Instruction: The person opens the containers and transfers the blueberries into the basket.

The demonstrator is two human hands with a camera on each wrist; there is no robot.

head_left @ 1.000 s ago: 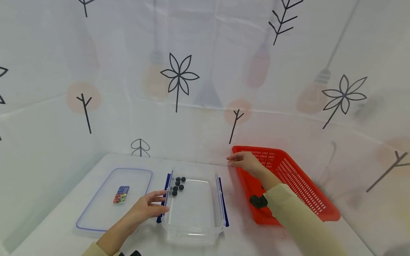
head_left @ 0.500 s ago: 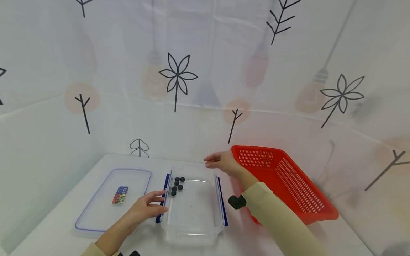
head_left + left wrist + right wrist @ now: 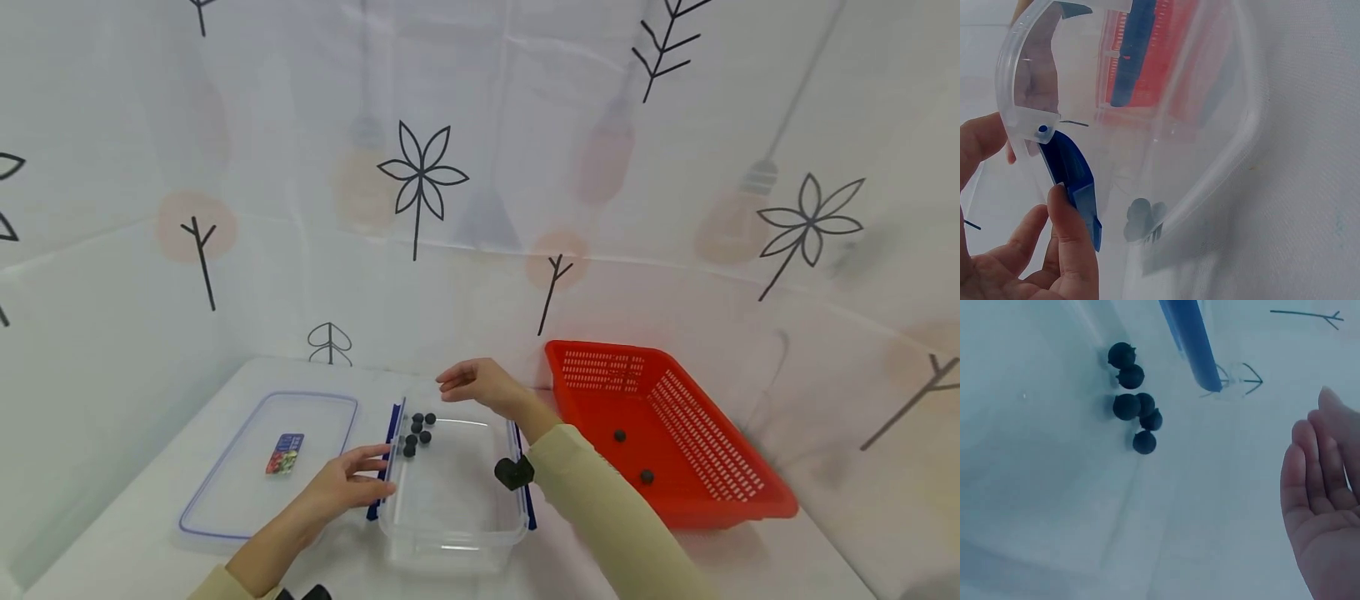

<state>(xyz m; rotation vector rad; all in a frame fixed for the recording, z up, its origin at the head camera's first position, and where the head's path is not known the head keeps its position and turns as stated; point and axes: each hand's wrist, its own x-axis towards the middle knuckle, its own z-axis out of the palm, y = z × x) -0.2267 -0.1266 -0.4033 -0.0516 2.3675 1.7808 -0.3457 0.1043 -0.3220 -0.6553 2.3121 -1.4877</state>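
A clear plastic box (image 3: 457, 500) with blue latch flaps stands uncovered on the table. Several dark blueberries (image 3: 1126, 407) lie grouped inside it along its left side. My left hand (image 3: 352, 487) is at the box's left wall; in the left wrist view its thumb touches the blue latch flap (image 3: 1072, 178). Over the far end of the box hovers my right hand (image 3: 483, 385), apart from the berries, its fingers extended and holding nothing. In the red basket (image 3: 701, 425) on the right are two more blueberries (image 3: 647, 477).
A clear lid (image 3: 225, 500) with a blue rim and a colourful label (image 3: 285, 454) lies left of the box. Behind the table hangs a white cloth (image 3: 480, 308) printed with plants. The white table (image 3: 577, 558) shows between box and basket.
My right hand has moved left from the red basket to above the far end of the box, uncovering the two blueberries in the basket. The left hand stays at the box's side.
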